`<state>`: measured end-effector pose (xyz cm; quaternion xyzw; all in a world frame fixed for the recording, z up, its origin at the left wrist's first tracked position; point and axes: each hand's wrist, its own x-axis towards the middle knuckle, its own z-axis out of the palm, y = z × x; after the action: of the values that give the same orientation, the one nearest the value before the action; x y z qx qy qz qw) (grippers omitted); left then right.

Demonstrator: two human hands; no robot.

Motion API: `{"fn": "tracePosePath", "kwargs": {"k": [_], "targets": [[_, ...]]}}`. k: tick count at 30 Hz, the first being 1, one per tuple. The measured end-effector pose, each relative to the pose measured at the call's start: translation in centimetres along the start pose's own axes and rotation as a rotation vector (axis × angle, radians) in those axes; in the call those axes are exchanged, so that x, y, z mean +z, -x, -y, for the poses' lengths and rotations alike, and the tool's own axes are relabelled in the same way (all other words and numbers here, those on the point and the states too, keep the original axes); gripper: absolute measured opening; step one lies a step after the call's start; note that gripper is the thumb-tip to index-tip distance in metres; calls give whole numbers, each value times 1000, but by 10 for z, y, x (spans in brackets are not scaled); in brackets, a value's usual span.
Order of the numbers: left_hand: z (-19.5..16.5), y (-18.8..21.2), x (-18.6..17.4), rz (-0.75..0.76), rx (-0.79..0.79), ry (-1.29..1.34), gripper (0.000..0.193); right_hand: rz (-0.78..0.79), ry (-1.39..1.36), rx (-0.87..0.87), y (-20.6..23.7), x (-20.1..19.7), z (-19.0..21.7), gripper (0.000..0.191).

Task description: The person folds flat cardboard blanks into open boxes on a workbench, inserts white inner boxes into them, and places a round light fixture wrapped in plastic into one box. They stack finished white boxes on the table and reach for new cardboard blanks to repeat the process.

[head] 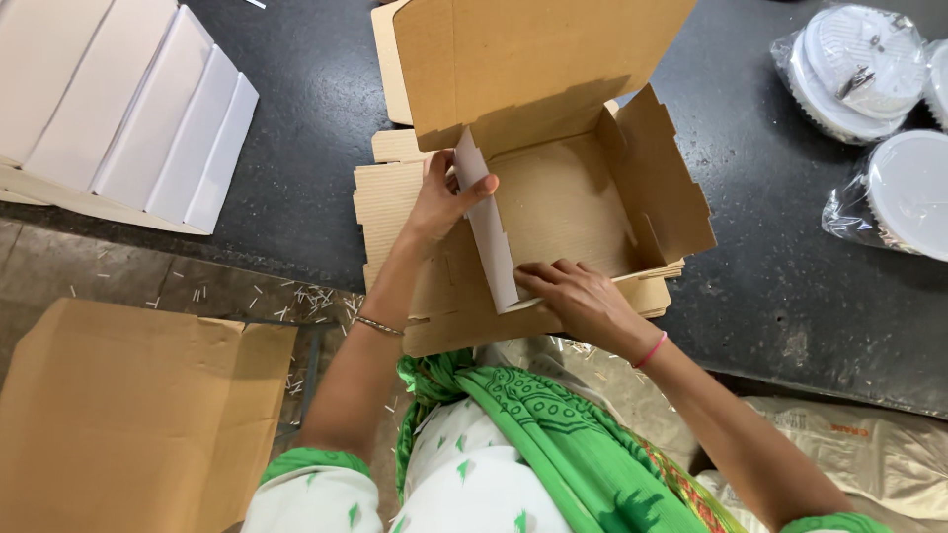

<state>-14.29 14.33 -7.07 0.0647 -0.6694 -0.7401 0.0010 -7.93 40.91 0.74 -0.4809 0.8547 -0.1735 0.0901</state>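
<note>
Left hand (441, 200) pinching box (553, 197) side flap; right hand (578, 294) spread flat on front flap, above flat cardboard stack (395, 212).

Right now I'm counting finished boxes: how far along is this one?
Partly formed. Done: the right wall stands upright and the lid is raised at the back. In hand: the left hand grips the left wall while the right hand presses the front edge. Left: front wall and closing the lid.
</note>
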Motion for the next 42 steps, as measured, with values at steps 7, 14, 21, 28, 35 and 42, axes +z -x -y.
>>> {"fn": "tracePosePath", "kwargs": {"k": [7,14,21,28,35,42], "targets": [[-5,3,-14,98,-27,-20,98,281,-3,32,-40,0,-13,85],[7,-2,7,-64,71,-173,114,477,-48,111,-59,3,-18,64],[23,-2,11,-157,189,-296,111,86,-34,186,-32,10,13,55],[37,-9,25,-295,457,-500,102,-317,56,315,10,6,39,56],[42,-9,51,-484,345,-525,88,-422,41,410,-23,26,74,74],[17,100,66,-454,337,-407,72,-344,108,540,3,19,38,50]]}}
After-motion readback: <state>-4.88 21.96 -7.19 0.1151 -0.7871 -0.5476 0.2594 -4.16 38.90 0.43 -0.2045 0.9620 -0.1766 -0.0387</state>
